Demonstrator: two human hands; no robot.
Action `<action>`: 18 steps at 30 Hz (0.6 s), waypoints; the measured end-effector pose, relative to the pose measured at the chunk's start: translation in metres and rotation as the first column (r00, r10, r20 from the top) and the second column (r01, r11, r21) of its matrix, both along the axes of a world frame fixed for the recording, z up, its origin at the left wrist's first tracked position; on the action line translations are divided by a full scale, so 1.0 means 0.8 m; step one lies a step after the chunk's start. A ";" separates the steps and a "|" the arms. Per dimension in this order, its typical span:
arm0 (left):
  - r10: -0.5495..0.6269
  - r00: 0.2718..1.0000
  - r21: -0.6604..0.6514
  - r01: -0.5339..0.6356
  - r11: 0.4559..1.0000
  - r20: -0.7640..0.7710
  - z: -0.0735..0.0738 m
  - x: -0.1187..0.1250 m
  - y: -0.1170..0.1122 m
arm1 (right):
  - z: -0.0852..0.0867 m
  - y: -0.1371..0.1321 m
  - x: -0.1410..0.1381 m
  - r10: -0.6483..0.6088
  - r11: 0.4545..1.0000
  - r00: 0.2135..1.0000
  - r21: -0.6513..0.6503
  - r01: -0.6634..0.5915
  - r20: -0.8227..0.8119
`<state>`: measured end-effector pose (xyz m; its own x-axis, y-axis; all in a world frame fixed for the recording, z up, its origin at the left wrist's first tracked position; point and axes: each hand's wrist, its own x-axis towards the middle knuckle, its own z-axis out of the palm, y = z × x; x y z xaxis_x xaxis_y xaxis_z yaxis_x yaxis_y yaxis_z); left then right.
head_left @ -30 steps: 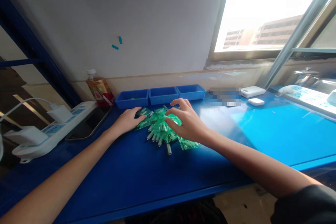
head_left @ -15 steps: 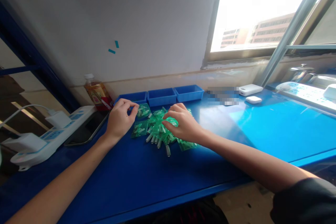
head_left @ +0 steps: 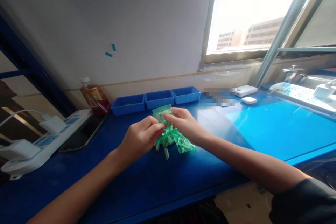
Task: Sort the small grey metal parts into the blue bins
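A pile of small green plastic bags [head_left: 181, 143] and short metal cylinders [head_left: 166, 153] lies on the blue table [head_left: 147, 182]. Both my hands meet above the pile. My left hand [head_left: 140, 138] and my right hand [head_left: 183, 123] pinch one green bag [head_left: 162, 113] between their fingertips, lifted off the pile. Behind them stand three blue trays in a row [head_left: 160, 98] against the wall; the left tray holds a few green pieces.
A drink bottle [head_left: 93, 96] stands at the wall left of the trays. A white power strip with chargers [head_left: 39, 140] and a dark phone [head_left: 81, 134] lie at the left. White cases [head_left: 245, 91] and another power strip [head_left: 301, 92] sit near the window at the right.
My left hand left the left tray and came in to the middle. Both hands now hold one green bag lifted above the pile. The view has shifted slightly right.
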<state>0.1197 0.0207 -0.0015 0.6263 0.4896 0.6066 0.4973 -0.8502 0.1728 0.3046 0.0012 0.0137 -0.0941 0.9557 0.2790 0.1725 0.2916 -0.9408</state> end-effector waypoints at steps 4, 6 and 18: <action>0.199 0.946 -0.363 -0.097 0.927 0.255 0.002 0.003 0.007 | -0.006 0.009 0.005 -0.166 0.952 0.981 0.276 0.133 0.098; 0.266 0.899 -0.500 -0.062 0.864 0.349 0.004 0.004 0.010 | -0.009 0.011 0.006 -0.153 0.956 0.983 0.267 0.122 0.099; 0.148 0.954 -0.517 0.009 0.856 0.262 0.004 0.004 0.010 | -0.004 0.007 0.008 -0.147 0.958 0.972 0.271 0.094 0.183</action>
